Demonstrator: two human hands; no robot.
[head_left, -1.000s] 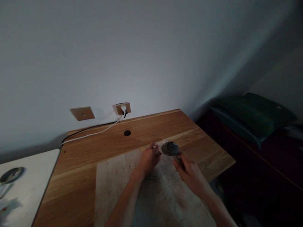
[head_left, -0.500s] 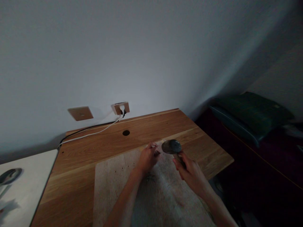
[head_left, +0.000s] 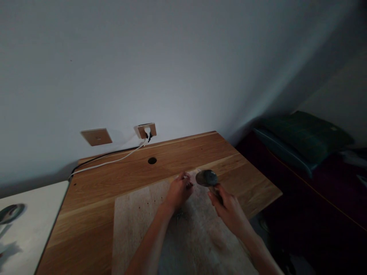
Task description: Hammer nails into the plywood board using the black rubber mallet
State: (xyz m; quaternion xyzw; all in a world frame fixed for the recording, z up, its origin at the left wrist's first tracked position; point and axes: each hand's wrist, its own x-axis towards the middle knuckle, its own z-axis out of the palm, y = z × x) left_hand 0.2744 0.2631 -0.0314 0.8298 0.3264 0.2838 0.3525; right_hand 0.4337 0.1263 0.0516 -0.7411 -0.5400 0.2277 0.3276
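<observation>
My right hand [head_left: 226, 208] is wrapped round the handle of a mallet [head_left: 207, 178] with a dark, rounded head, held over the far part of a pale wooden board [head_left: 132, 225]. Beside the mallet head, my left hand [head_left: 180, 191] rests on the board, its fingers pinched together. A small dark tip, apparently a nail, shows at those fingertips; the rest of it is hidden. Several loose thin nails [head_left: 179, 216] lie on the board just below my left wrist. Left of that hand, a row of small dark dots [head_left: 147, 203] runs across the board.
Under the board is a wooden tabletop [head_left: 86, 225] with a round cable hole [head_left: 152, 160]. Cables [head_left: 120, 159] run along the back to a wall socket [head_left: 147, 130]. A white surface [head_left: 37, 214] adjoins at left; a green cushion [head_left: 306, 135] lies at right.
The mallet head has shifted very slightly to the left with my right hand. My left hand stays in its pinch at the same spot on the board.
</observation>
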